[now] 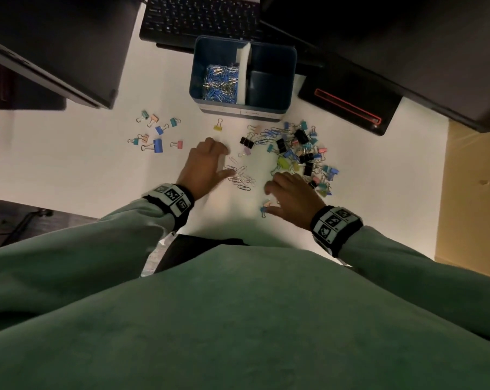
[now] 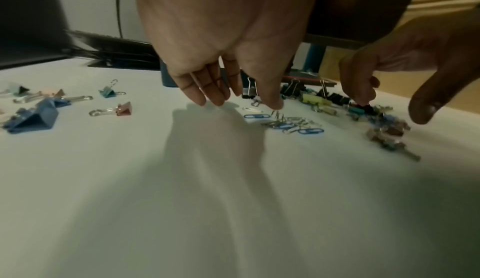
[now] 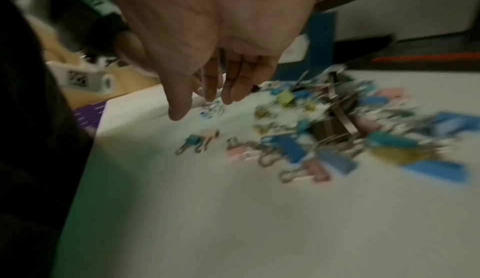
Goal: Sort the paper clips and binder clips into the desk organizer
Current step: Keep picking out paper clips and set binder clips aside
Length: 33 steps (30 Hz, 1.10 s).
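Green sleeves fill the foreground of the head view; beyond them both hands hover over the white surface (image 1: 69, 170). Left hand (image 1: 204, 167), fingers loose and empty, reaches at the loose paper clips (image 1: 241, 177); right hand (image 1: 290, 197), relaxed and empty, sits by the binder clip pile (image 1: 303, 153). Best practice, I judge: rake the paper clips together with the fingertips (image 2: 215, 97), pinch several, then drop them in the blue desk organizer (image 1: 290, 77) beside those in its left compartment (image 1: 220, 84), leaving binder clips for the empty right one.
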Tool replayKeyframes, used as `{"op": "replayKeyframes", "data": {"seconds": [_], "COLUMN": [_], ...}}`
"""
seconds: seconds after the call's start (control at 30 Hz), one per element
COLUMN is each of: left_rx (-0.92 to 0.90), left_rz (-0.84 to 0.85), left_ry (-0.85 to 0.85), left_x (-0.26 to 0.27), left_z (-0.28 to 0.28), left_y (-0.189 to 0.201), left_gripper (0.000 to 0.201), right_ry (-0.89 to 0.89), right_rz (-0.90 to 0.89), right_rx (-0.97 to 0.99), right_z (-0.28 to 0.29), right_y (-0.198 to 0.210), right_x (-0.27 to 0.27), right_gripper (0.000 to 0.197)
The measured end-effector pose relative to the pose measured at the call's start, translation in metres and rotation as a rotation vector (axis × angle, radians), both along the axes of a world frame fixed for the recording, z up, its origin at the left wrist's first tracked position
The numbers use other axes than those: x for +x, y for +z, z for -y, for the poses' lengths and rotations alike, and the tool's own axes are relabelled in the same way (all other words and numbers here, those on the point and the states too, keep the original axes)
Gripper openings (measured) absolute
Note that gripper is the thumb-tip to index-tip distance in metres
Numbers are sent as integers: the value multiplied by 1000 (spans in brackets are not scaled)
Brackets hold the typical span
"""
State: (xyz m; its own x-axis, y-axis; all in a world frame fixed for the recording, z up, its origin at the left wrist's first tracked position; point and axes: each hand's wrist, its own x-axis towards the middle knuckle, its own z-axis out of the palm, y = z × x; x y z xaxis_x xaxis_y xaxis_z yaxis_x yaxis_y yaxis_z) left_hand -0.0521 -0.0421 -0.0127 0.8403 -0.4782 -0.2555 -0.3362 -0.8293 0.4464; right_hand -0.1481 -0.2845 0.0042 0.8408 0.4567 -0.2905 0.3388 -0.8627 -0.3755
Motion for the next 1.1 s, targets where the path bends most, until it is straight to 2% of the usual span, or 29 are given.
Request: {"op": "replayKeyframes", "data": {"seconds": [0.07,0.13,0.2,0.27,0.37,0.47,0.57,0.73,0.9,1.03,1.1], "left_rx": [69,108,72,7,-22,-38,-29,-38,-88,-174,-206], "left_rz": [-60,-94,-112,-112,-79,-51,-75,-149,-197,-262,-279], "left_ry": [-68,-116,-98,-73,-100,-116,-126,-127,-21,118,163], "left_x": [-1,-5,-8,-10,-12,-13,-10,-4,1,6,12], "left_z": [4,14,20,22,19,13,8,-1,-16,-30,-36], "left_y": [0,-1,-4,-10,-15,-16,-18,-14,-8,4,17], "left_gripper": [70,78,71,51,22,7,6,12,8,10,7], "right_ry": [114,154,103,65,4,-105,-203,-193,-119,-191,-296], "right_rz": [-28,-27,-44,-57,-87,-154,-215,-174,-167,-192,-226], "right_rx": [-9,-31,-43,-65,-55,45,82,13,-77,5,155], "right_z": [-14,-15,-4,8,10,-18,-51,-73,-73,-65,-56], "right_y": [-5,-12,-12,-10,-5,-3,-9,-20,-24,-17,-6], "right_x": [-3,-2,1,4,10,22,40,61,70,74,76], "right_gripper": [35,26,16,11,28,47,54,21,21,18,14]}}
